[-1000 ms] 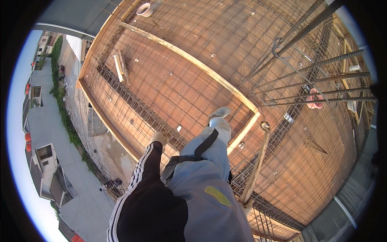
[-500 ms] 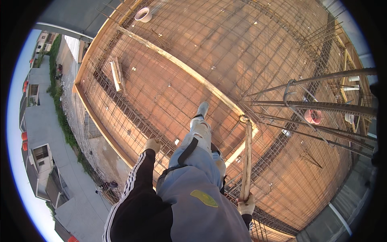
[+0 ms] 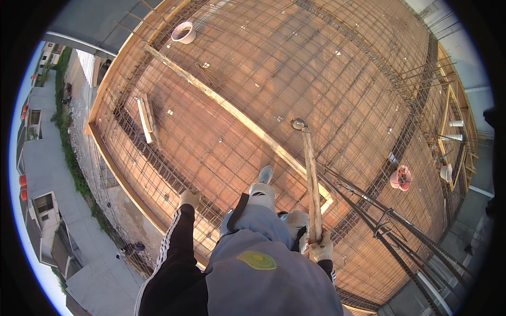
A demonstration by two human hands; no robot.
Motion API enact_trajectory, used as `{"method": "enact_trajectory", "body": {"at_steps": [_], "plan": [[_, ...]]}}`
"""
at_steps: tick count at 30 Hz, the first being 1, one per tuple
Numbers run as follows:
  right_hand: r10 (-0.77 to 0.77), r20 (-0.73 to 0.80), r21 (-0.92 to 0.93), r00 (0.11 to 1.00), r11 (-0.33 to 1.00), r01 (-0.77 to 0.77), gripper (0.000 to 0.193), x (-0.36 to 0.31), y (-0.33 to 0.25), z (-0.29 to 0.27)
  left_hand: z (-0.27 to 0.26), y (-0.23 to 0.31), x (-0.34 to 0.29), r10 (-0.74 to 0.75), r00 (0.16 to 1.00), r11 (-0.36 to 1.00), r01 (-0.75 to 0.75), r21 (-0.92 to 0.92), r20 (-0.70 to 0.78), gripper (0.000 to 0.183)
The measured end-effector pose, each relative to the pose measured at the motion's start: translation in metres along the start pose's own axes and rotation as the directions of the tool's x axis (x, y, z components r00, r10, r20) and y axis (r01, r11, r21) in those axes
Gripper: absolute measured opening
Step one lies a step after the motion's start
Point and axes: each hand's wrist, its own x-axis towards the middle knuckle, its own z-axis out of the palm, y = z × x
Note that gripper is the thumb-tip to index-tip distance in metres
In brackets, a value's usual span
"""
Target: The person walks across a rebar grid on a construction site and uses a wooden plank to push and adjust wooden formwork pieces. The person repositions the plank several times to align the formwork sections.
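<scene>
My right hand (image 3: 321,247), in a pale work glove, is wrapped round the lower end of a long wooden-handled tool (image 3: 312,184). The handle slants up and away from me, and a small round metal head (image 3: 299,124) shows at its far end over the rebar mesh (image 3: 247,116). The head's full shape cannot be made out. My left hand (image 3: 190,198), also gloved, hangs out to the left with its fingers curled and nothing visible in them. Below it runs a rebar beam cage (image 3: 158,160). My boot (image 3: 265,174) stands on the mesh beside a long timber board (image 3: 232,105).
Wooden edge formwork (image 3: 118,176) borders the deck on the left, with a drop to the ground beyond. Tall rebar rods (image 3: 390,231) jut up at the right. A pink bucket (image 3: 401,178), a pale bucket (image 3: 184,32) and short timber pieces (image 3: 145,120) stand or lie around.
The wooden-handled tool has swung up and leftward, its head now past the long board. My right hand has risen slightly. The view has shifted, and the upright rods appear lower.
</scene>
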Motion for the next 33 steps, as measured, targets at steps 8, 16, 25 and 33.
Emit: {"method": "enact_trajectory", "body": {"at_steps": [8,16,25,33], "plan": [[-0.096,-0.002,0.13,0.995,0.987,0.095,0.059,0.111,-0.133,0.004,-0.041,0.11,0.036,0.143,0.986,0.983,-0.151,-0.101,-0.079,0.032],[-0.183,0.04,0.065,0.982,0.981,0.181,0.062,0.282,-0.24,0.01,-0.068,0.213,0.08,0.036,0.99,0.923,-0.085,-0.375,-0.135,0.026],[-0.149,0.124,-0.165,0.981,0.972,0.168,0.063,0.476,-0.439,-0.02,-0.087,0.332,0.153,-0.188,0.982,0.929,0.17,-0.33,-0.024,0.033],[-0.108,0.278,-0.18,0.954,0.97,0.162,0.065,0.561,-0.568,-0.014,-0.143,0.378,0.141,-0.388,0.92,0.8,0.312,-0.512,-0.046,0.032]]}}
